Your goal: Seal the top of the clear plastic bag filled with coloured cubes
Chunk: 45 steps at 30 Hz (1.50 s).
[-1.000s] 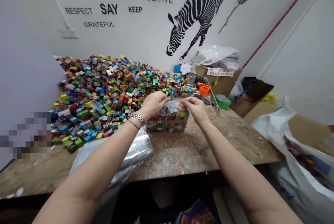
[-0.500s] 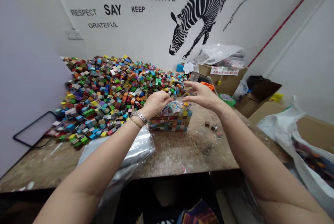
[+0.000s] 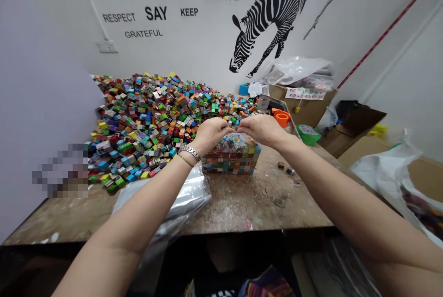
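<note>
Head view: left hand (image 3: 212, 133) and right hand (image 3: 263, 130) meet fingertip to fingertip at 12 o'clock of the bagged block of cubes (image 3: 231, 159), both grips pinching the clear bag's gathered top. Block sits mid-worktop (image 3: 242, 204), upright. Loose cube pile (image 3: 155, 117) at its 10 o'clock, just beside. Stack of clear bags (image 3: 180, 200) at 7 o'clock. Orange tape roll (image 3: 282, 118) and green one (image 3: 308, 133) at 2 o'clock.

The right hand (image 3: 263, 129) — raised and spread half a second ago — has dropped back onto the bagged block of cubes (image 3: 231, 158).
</note>
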### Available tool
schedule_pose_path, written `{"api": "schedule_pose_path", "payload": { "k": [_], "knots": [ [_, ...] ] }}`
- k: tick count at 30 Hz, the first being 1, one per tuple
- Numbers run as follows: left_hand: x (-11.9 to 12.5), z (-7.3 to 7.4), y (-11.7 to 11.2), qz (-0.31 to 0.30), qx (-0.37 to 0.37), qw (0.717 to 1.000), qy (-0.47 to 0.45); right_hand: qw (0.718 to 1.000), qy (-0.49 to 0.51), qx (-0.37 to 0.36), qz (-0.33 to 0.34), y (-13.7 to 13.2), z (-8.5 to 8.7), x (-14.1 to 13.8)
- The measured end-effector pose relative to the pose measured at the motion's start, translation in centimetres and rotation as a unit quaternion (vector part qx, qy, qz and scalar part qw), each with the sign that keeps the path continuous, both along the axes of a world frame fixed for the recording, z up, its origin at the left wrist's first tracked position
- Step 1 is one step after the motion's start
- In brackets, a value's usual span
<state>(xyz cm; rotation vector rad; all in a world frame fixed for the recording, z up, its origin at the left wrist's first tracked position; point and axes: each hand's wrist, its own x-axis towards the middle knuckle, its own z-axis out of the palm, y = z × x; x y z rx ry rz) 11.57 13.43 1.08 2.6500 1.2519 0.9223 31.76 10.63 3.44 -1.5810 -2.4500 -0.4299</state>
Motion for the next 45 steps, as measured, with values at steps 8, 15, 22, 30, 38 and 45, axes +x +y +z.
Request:
{"api": "schedule_pose_path", "payload": {
  "k": [8,15,22,30,38,45],
  "knots": [
    [-0.1,0.7,0.1,-0.033,-0.022,0.999,0.023,0.995,-0.023,-0.093,-0.021,0.2,2.0,-2.2],
    [-2.4,1.6,0.1,-0.075,-0.083,0.989,0.094,0.996,-0.008,-0.082,0.013,0.3,1.4,-2.1],
    [-4.8,1.2,-0.7,-0.069,-0.101,0.991,0.050,0.994,-0.052,-0.068,0.064,-0.1,1.5,-2.9],
    [-5.8,-0.1,-1.3,-0.002,-0.117,0.984,-0.137,0.995,-0.041,-0.052,0.068,-0.2,1.2,-3.0],
    [-8.1,-2.7,-0.7,-0.127,-0.223,0.947,-0.195,0.995,-0.036,-0.060,0.078,0.0,0.9,-2.2],
    [-5.7,-5.7,-1.5,-0.023,-0.129,0.917,-0.377,0.995,-0.037,-0.052,0.079,-0.1,0.5,-2.1]
  ]
}}
